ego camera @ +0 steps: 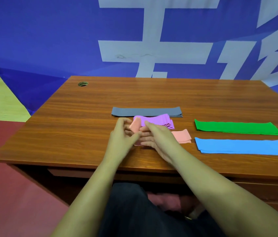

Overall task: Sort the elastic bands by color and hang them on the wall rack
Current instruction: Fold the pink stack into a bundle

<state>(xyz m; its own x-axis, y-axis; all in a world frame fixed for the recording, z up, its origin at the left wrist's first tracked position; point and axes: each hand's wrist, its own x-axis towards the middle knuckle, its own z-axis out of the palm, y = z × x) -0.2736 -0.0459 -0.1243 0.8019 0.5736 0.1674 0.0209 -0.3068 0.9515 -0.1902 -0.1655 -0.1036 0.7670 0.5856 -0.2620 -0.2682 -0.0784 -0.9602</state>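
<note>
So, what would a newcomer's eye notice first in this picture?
Probably the left hand and right hand at the centre of the table, holding a pink band with one end folded up. Next, the green stack and blue stack lying flat at the right, and huge white characters on the blue wall behind.

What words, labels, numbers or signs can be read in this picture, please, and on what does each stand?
On the blue banner: large white Chinese characters, cropped by the frame and partly hidden behind the desk; none reads whole, so nothing is quoted.
On the gray bands, purple bands, pink bands, green bands and blue bands: no print visible.
</note>
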